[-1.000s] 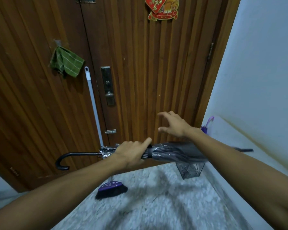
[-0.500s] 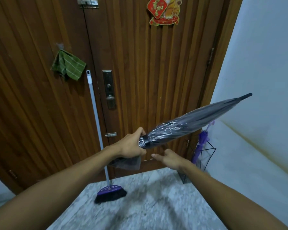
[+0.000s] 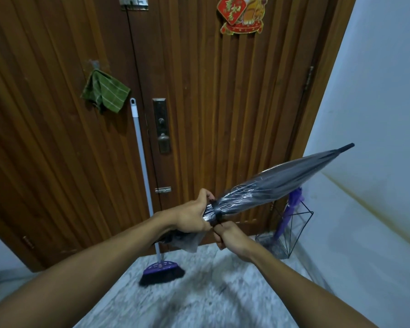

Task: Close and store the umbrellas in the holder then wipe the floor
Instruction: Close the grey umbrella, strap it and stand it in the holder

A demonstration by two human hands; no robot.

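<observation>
A folded grey see-through umbrella (image 3: 279, 183) points up and to the right, its black tip near the white wall. My left hand (image 3: 194, 216) grips it by the gathered canopy, just behind a black strap (image 3: 215, 214) wrapped round the folds. My right hand (image 3: 225, 233) is right below the strap, fingers curled, pinching the strap's end. The umbrella's handle is hidden behind my left hand. A black wire holder (image 3: 291, 230) stands in the corner on the floor, with a closed purple umbrella (image 3: 290, 209) standing in it.
A wooden door (image 3: 199, 102) fills the view ahead. A broom (image 3: 149, 209) with a purple head leans on it, and a green cloth (image 3: 104, 92) hangs on a hook. The marble floor (image 3: 199, 292) lies below; a white wall (image 3: 376, 138) is on the right.
The umbrella went from lying level to pointing up to the right. My right hand dropped from above it, came under the strap and closed on its end.
</observation>
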